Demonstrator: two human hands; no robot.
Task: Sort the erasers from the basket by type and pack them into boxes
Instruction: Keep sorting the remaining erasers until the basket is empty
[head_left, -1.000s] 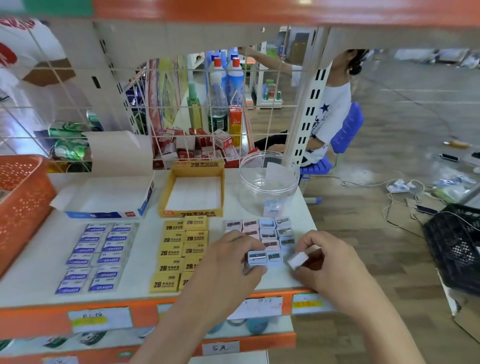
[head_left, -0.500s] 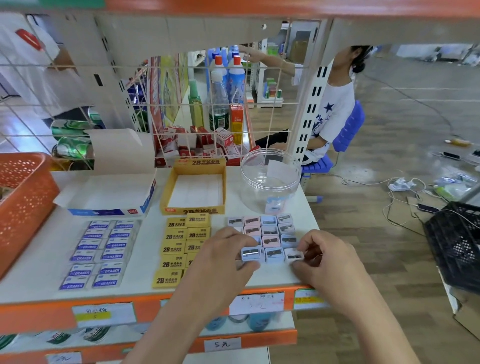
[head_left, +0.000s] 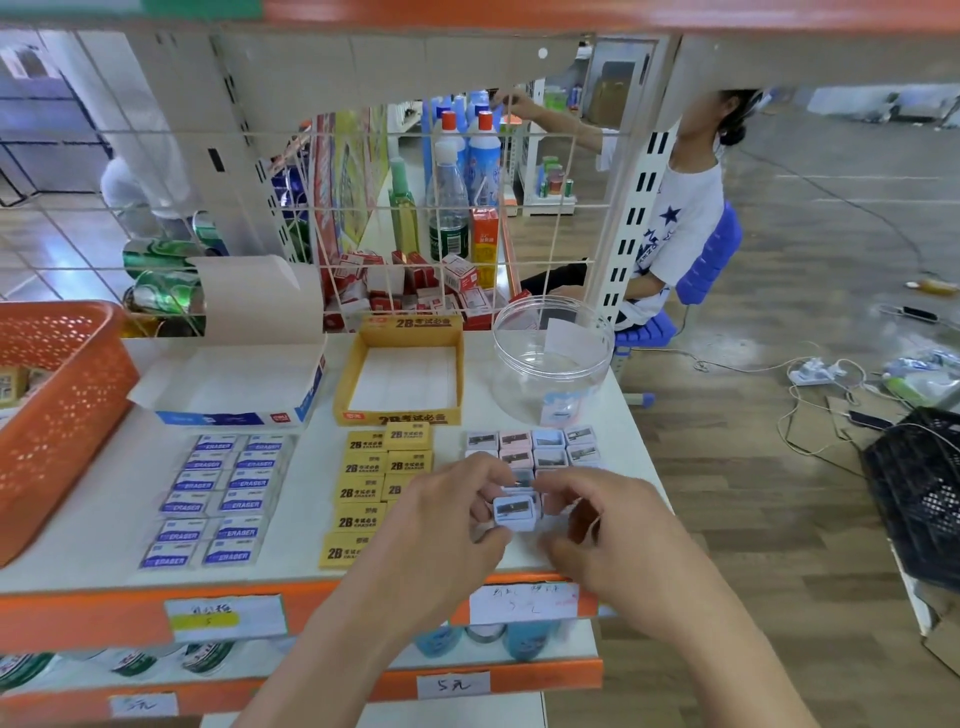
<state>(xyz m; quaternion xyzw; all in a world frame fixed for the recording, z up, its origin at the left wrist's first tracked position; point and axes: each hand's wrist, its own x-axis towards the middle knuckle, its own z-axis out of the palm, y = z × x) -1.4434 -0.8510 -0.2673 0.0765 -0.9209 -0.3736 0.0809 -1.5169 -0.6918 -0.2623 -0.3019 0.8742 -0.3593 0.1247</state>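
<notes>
Left hand (head_left: 447, 525) pinches a small blue eraser (head_left: 514, 513) above the shelf (head_left: 291, 566); right hand (head_left: 613, 540) curls just beside it, its grip unclear

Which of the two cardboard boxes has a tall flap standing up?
The blue and white box, left of the yellow box; its tall white flap stands up behind it.

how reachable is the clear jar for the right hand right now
Probably yes: the clear jar stands just behind the low pastel pieces, and nothing taller lies between it and the right hand.
</notes>
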